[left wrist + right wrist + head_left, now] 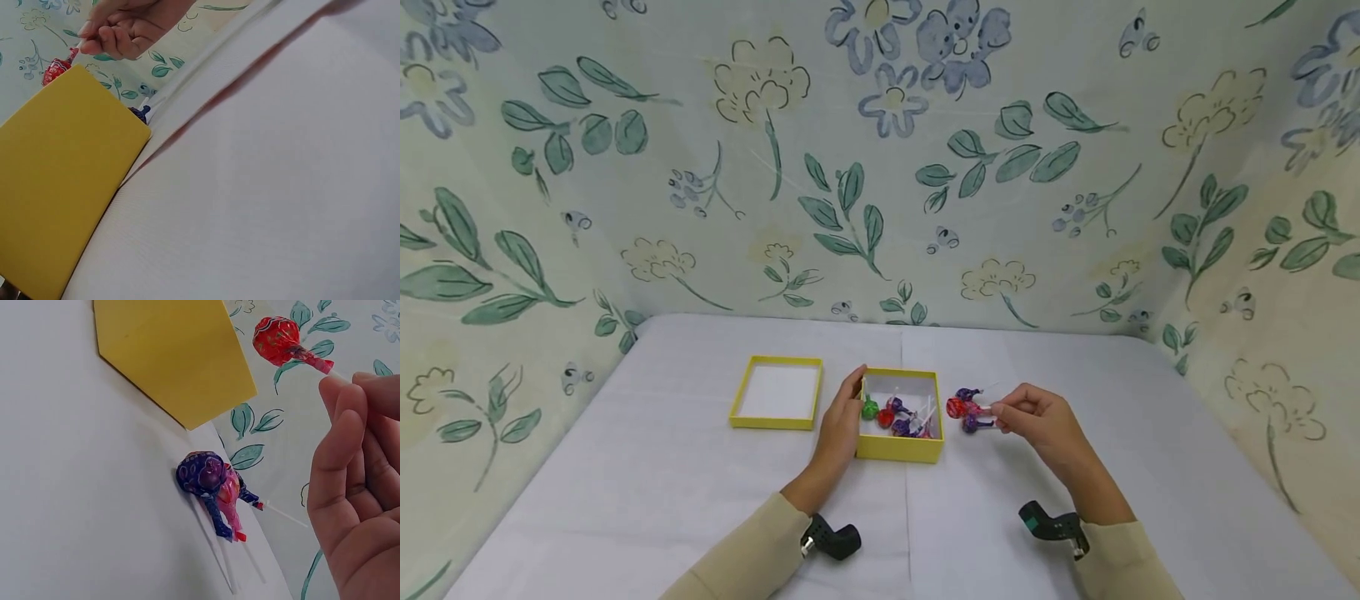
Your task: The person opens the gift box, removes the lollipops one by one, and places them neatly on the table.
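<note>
A yellow box (900, 448) with a white inside holds several wrapped lollipops, among them a green lollipop (869, 409) and a red one (886, 418). My left hand (837, 429) grips the box along its left side, with fingertips at the far left corner. Between thumb and fingers, my right hand (1045, 421) pinches the white stick of a red lollipop (277, 341), raised above the table just right of the box. Below it, a purple lollipop (200, 473), a pink lollipop (230, 490) and a dark blue one (248, 496) lie together on the cloth.
The yellow-rimmed box lid (777, 425) lies to the left of the box, white inside facing up. A white cloth (625, 500) covers the table. Floral fabric (842, 275) hangs behind the table's far edge and along both sides.
</note>
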{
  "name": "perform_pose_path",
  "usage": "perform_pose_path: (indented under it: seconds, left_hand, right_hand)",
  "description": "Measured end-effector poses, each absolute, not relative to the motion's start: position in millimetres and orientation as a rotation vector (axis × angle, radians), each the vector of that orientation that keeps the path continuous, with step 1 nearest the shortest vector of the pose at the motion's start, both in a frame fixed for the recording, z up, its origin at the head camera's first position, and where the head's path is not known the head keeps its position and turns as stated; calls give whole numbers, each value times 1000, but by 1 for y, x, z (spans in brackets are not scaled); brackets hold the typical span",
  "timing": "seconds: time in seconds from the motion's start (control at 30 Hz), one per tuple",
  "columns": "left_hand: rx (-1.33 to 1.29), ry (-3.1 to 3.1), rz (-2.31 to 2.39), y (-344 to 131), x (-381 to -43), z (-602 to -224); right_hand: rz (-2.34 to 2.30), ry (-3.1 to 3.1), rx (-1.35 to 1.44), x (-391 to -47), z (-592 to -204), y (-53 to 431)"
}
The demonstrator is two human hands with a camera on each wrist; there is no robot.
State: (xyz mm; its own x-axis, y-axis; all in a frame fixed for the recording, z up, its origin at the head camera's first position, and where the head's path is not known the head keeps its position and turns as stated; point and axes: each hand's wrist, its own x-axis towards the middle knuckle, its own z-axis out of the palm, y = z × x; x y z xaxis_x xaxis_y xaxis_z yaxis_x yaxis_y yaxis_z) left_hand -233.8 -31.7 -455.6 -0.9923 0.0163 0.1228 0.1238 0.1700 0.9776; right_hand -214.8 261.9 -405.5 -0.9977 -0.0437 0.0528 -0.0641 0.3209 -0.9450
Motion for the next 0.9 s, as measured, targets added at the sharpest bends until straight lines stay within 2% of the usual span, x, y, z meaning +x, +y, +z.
perform_pose_path:
  seconds: [0.5,0.9]
  left_hand:
    - [-130,-2349,-1964,-33,-234,-453]
    - [-160,-2336,-1970,-32,-232,-453]
  right_hand:
    - [2097,-2486,239,-216,-419,280]
    - [1999,-2648,267,-219,-429,294]
